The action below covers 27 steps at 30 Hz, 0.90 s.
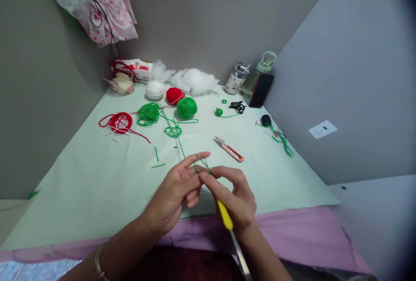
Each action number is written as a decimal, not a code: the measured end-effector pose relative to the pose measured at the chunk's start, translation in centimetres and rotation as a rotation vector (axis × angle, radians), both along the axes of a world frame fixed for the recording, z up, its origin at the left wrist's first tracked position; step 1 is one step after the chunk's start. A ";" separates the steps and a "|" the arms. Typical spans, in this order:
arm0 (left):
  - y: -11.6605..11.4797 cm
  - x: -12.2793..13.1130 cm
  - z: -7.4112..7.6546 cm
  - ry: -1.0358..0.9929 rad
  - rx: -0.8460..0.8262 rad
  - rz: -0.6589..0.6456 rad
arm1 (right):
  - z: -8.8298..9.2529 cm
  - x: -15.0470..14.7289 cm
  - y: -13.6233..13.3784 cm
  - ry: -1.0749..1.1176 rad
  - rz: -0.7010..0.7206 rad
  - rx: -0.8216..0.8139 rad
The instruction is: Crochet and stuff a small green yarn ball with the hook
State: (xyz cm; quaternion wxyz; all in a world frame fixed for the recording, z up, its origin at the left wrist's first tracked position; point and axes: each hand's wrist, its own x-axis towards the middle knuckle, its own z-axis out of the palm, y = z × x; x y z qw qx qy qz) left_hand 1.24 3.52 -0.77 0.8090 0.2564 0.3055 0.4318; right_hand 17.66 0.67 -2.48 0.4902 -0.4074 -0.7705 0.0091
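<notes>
Near the table's front edge, my left hand [177, 190] holds green yarn [181, 146], which runs over its raised index finger. The strand leads back to a loose green coil on the table. My right hand [235, 194] grips a crochet hook [225, 215] with a yellow handle and metal shaft. Its tip meets the yarn where the fingertips of both hands come together. Any small stitches there are mostly hidden by my fingers. Beyond the hands lie orange-handled thread snips [229, 148].
Green [187, 107], red [175, 95] and white yarn balls [154, 89] sit toward the back, before white stuffing [195, 80]. A pen cup [236, 80], bottle [251, 82] and phone [261, 90] stand back right. Loose red yarn [121, 122] lies left.
</notes>
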 end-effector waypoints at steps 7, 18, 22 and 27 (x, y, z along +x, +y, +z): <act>0.0 0.0 0.5 -0.028 0.007 0.031 | 0.5 -0.5 0.8 0.697 0.186 -0.338; 0.0 0.5 0.3 -0.034 -0.040 0.012 | -0.8 -0.5 -0.3 0.138 -0.060 0.006; 0.3 0.1 0.4 -0.080 -0.111 0.042 | -0.1 -0.5 0.0 0.503 0.005 -0.150; -0.1 0.6 0.5 0.015 0.056 0.089 | 0.2 -1.0 0.6 0.753 0.178 -0.349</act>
